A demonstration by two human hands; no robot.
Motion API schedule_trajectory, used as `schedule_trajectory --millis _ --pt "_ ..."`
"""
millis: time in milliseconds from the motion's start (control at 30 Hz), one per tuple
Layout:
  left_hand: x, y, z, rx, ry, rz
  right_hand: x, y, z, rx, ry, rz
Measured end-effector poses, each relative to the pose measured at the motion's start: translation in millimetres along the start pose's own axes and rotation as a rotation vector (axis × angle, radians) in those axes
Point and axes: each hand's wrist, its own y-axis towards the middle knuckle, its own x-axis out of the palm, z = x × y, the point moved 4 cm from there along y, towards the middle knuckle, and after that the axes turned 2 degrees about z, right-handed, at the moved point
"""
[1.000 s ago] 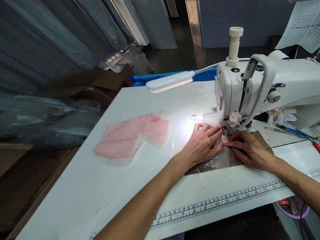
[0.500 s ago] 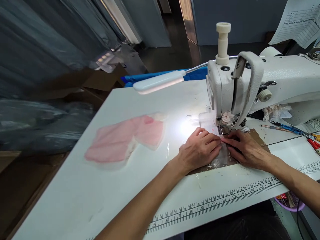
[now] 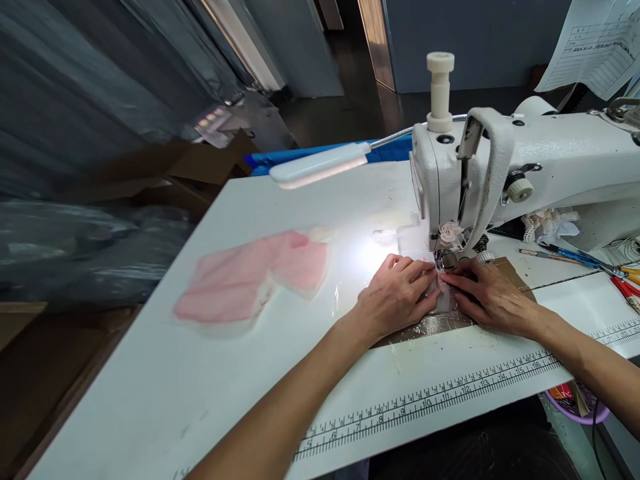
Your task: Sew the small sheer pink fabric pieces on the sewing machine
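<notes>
A white sewing machine [image 3: 465, 167] stands at the right, its presser foot and needle area right in front of my fingertips. My left hand [image 3: 397, 293] rests to the left of the foot, fingers bent and held together on a piece of sheer whitish fabric [image 3: 443, 301]. Across from it, my right hand [image 3: 493, 293] has its thumb and fingertips closed at the fabric's right edge. The fabric lies over a brown plate [image 3: 425, 329] on the table. My fingers cover much of it. A pink sheer fabric piece [image 3: 240, 277] lies flat on the left.
A white lamp [image 3: 320, 163] on a flexible neck lights the table [image 3: 125, 393]. A printed ruler [image 3: 430, 403] runs along the front edge. Scissors and tools [image 3: 590, 260] lie at right beside lace scraps [image 3: 545, 223]. Cardboard boxes [image 3: 200, 163] and plastic bags [image 3: 85, 247] stand left.
My left fingers have shifted slightly, showing more of the sheer fabric between my hands. My right hand stays nearly in place. The view has moved a little, and the pink piece lies as before.
</notes>
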Motion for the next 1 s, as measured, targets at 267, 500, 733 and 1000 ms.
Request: schedule_trajectory --millis 267,500,733,1000 --pt "-13.8 5.7 -4.9 -0.03 -0.128 0.05 -15.3 3.0 6.1 0.088 0.256 -0.013" --pt "-18.9 2.0 2.5 0.003 -0.435 -0.101 -20.9 5.7 16.2 0.286 0.326 0.047" --pt "-7.8 -9.6 -1.9 -0.08 -0.533 -0.087 -31.0 23.3 13.7 0.27 0.278 -0.197" --pt "-12.4 -13.1 0.6 -0.09 -0.432 0.04 -22.8 26.1 21.3 0.391 0.286 -0.109"
